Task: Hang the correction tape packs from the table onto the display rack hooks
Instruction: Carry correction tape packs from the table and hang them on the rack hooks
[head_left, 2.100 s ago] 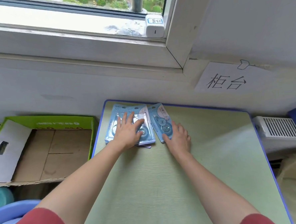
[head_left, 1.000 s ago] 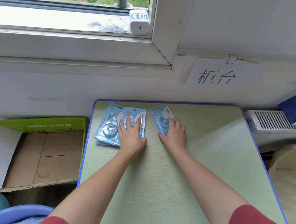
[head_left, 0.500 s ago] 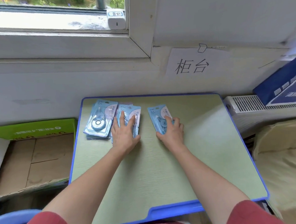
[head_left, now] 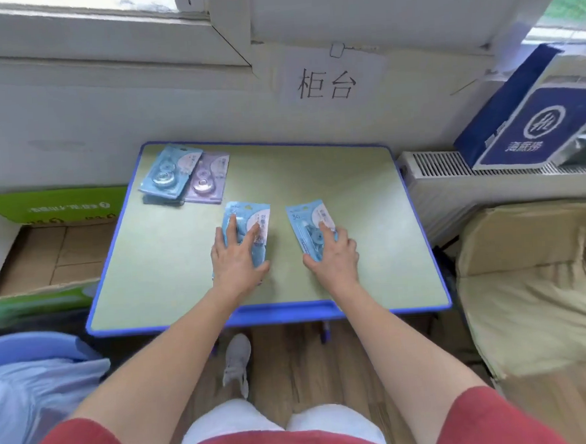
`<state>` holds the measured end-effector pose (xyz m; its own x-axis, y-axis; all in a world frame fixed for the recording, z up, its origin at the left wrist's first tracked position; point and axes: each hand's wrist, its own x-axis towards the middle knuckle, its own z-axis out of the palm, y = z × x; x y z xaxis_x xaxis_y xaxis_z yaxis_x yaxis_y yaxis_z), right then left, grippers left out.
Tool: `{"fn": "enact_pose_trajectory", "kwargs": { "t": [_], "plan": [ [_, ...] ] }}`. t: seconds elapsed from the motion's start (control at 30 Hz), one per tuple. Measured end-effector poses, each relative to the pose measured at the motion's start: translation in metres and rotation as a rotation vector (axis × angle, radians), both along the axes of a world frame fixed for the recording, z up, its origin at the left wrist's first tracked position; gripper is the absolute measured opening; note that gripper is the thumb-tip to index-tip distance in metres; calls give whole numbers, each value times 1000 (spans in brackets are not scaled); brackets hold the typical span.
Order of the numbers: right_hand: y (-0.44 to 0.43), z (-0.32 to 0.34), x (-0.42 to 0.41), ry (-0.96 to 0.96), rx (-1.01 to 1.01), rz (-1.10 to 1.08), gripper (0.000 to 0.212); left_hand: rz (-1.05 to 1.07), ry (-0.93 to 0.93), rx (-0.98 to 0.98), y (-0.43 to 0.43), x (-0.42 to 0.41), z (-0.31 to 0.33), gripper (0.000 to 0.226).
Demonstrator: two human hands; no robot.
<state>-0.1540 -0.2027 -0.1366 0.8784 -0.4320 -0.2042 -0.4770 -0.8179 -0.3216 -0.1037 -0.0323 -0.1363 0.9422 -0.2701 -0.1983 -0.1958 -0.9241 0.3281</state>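
Observation:
A small green table with a blue rim (head_left: 368, 183) holds several correction tape packs. My left hand (head_left: 237, 259) lies flat with straight fingers on a blue pack (head_left: 250, 216) near the table's middle. My right hand (head_left: 333, 257) presses flat on another blue pack (head_left: 305, 221) beside it. At the far left corner lies a small pile: a blue pack (head_left: 170, 171) on top of others and a purple pack (head_left: 208, 179) next to it. No display rack or hooks are in view.
An open green cardboard box (head_left: 46, 250) stands left of the table. A blue bag (head_left: 532, 121) rests on a white radiator (head_left: 436, 168) at the right, with a beige cushion (head_left: 535, 286) below. A wall sign (head_left: 326, 84) hangs behind; a blue tub (head_left: 28, 351) sits lower left.
Both hands have slid one pack each toward the table's near edge, away from the pile, uncovering a purple pack. The camera has drawn back and tilted down.

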Motion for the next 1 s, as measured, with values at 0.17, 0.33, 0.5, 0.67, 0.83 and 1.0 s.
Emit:
{"fn": "enact_pose_trajectory", "kwargs": {
  "t": [0.17,0.33,0.5,0.67,0.83,1.0],
  "plan": [
    [-7,1,-77,-7,-18,30,72,1,9,-28,-8,-81,0,76],
    [-5,3,-142,-64,4,-28,71,-44,-3,-22,-6,-132,5,77],
    [4,-1,-207,-69,6,-176,71,-158,-21,-15,-5,-177,12,77],
    [33,-9,-293,-106,43,-347,69,-324,-3,-21,3,-242,4,76],
    [59,-21,-399,-96,58,-536,68,-481,17,-38,-3,-319,-9,75],
    [69,-25,-511,-108,87,-786,69,-717,34,-48,-26,-404,-20,77]
  ]
}}
